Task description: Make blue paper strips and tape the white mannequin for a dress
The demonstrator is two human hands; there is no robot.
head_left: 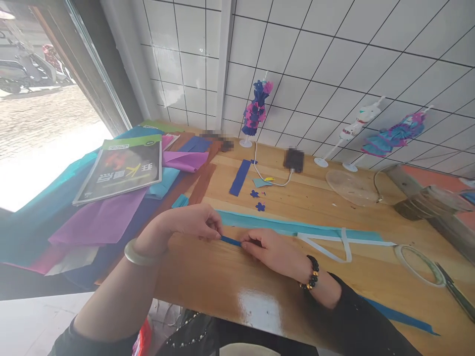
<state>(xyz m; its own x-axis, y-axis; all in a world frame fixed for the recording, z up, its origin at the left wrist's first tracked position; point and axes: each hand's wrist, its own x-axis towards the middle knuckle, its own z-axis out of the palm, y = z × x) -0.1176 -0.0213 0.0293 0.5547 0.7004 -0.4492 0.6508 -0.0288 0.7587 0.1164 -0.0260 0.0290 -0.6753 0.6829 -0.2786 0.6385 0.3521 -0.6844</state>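
A narrow blue paper strip (231, 241) is pinched between my two hands, just above the near part of the wooden table. My left hand (200, 221) grips its left end between thumb and finger. Fingertips of my right hand (269, 247) are closed on it a short way to the right. Behind the hands lies a long turquoise paper strip (274, 223), with white tape (334, 254) along its near edge and a loose loop. Past my right forearm shows a blue strip (404, 315); whether it joins the held piece is hidden.
At left, stacked coloured paper (100, 217) bears a magazine (124, 165). A tape roll (419, 267) and scissors (458, 291) lie at right. Blue paper flowers (260, 206) and a dark blue rectangle (240, 177) sit behind. Dressed figures (256, 109) on stands line the tiled wall.
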